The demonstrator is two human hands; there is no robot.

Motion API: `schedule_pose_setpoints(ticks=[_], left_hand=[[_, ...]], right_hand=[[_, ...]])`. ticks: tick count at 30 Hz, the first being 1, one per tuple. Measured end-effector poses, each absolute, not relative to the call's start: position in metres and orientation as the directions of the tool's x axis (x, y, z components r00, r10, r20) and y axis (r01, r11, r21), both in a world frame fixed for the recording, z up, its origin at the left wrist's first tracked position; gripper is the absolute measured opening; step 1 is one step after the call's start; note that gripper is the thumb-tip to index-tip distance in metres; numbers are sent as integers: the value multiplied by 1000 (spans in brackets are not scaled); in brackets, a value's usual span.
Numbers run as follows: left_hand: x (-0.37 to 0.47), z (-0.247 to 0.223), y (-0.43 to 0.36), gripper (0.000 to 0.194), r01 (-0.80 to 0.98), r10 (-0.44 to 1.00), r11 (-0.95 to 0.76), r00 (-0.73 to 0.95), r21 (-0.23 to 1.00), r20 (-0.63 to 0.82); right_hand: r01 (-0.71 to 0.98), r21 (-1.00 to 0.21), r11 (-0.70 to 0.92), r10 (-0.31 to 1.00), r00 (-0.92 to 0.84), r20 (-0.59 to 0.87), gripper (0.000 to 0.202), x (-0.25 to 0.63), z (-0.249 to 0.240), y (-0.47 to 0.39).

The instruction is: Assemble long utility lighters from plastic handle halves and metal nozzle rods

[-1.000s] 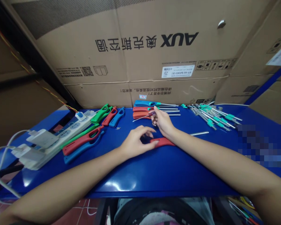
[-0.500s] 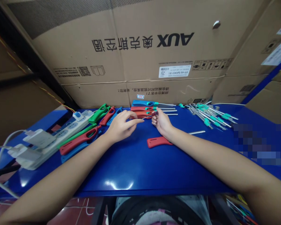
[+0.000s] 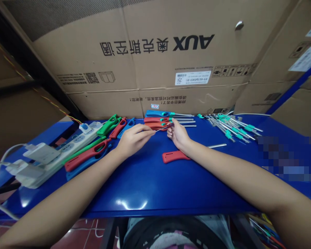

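Red-handled screwdriver (image 3: 171, 125) grasped in your right hand (image 3: 180, 135), left hand (image 3: 132, 139) pinched shut at its tip, contents indiscernible, you best steady both without nudging the red lighter body (image 3: 172, 157) midway between the blue surface's (image 3: 142, 183) front and back edges.

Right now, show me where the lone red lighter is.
In the head view, the lone red lighter lies just right of centre on the blue table, partly hidden by the right forearm, below the right hand.

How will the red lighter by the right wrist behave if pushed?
The red lighter will probably slide rather than roll, as its curved handle lies flat on the glossy table. It looks stiff, with a straight metal tube. Its handle seems plastic, so probably light.
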State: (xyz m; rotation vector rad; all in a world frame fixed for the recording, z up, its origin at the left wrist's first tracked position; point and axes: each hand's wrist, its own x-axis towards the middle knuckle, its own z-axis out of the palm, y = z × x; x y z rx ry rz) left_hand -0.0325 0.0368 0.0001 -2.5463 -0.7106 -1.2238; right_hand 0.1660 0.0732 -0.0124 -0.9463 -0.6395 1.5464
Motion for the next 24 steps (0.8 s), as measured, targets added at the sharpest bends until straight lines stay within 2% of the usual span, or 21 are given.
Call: schedule_pose_setpoints(ticks=[4, 9, 13, 24], left_hand=[[-25, -6, 35, 15, 541, 525, -781, 296, 313, 798], [-21, -18, 36, 22, 501, 727, -646, 175, 576, 663], [-20, -20, 36, 29, 477, 763, -624, 199, 619, 616], [-20, -20, 35, 30, 502, 750, -642, 256, 580, 609]], right_hand=[[-549, -820, -163, 978, 20, -208, 41, 166, -15, 75], [-547, -831, -99, 982, 79, -169, 43, 166, -15, 75], [-536, -842, -61, 986, 99, -135, 42, 167, -15, 74], [-499, -865, -44, 991, 90, -103, 42, 166, -14, 73]])
